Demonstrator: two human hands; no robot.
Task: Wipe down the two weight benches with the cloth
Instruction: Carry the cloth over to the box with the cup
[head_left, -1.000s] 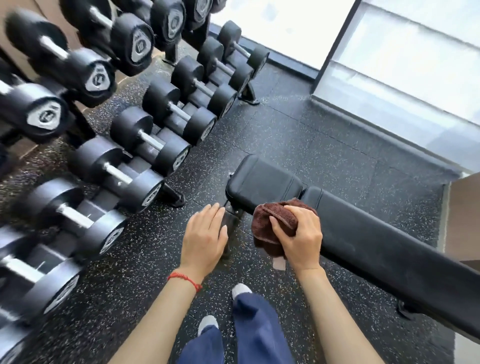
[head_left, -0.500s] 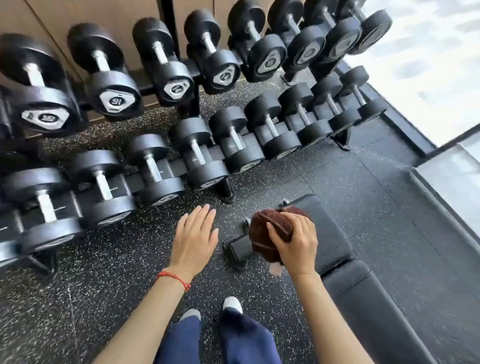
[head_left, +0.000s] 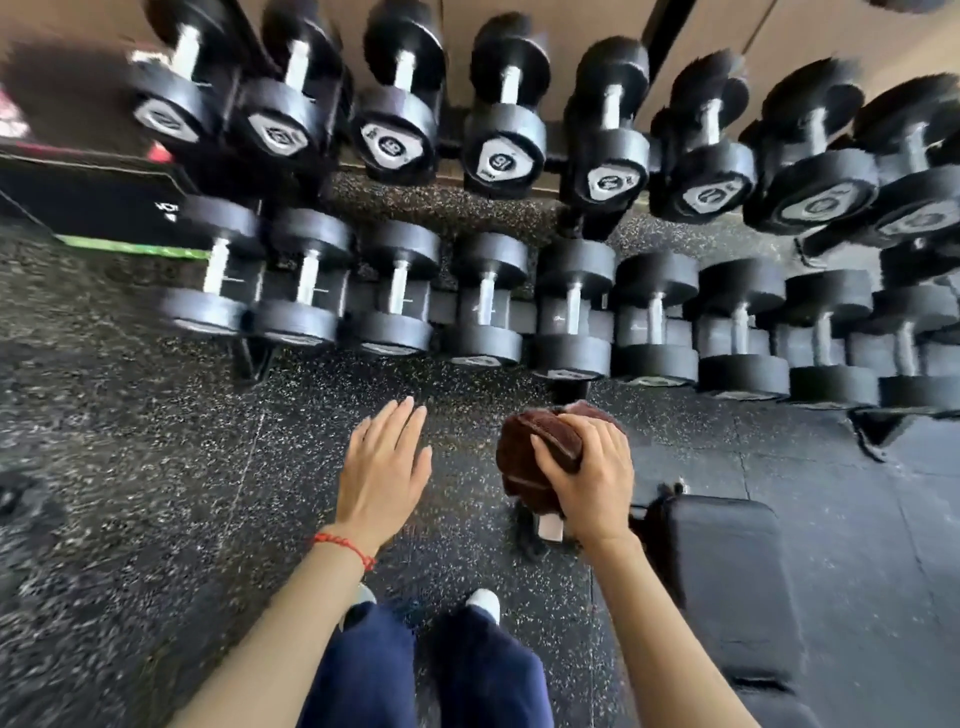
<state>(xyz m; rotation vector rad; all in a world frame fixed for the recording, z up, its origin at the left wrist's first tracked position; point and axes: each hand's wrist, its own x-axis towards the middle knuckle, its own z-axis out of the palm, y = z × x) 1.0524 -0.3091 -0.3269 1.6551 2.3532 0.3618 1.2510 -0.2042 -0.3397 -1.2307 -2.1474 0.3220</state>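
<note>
My right hand (head_left: 589, 475) grips a bunched brown cloth (head_left: 530, 457) in the air, above the floor and just left of the end of a black padded weight bench (head_left: 727, 571). The bench runs from the right of my hand toward the lower right, and only one bench shows. A small tag hangs under the cloth. My left hand (head_left: 384, 467) hovers flat over the speckled floor with fingers straight, holding nothing, a red string bracelet on its wrist.
A two-tier rack of black dumbbells (head_left: 488, 301) spans the view ahead, close to my hands. A dark platform with a green edge (head_left: 104, 208) lies at the far left. Speckled rubber floor (head_left: 156, 467) spreads left of me. My feet (head_left: 483, 603) stand below.
The view has swung left, so the bench has slid to the right and the rack now faces me. The cloth has come off the bench pad and sits left of it.
</note>
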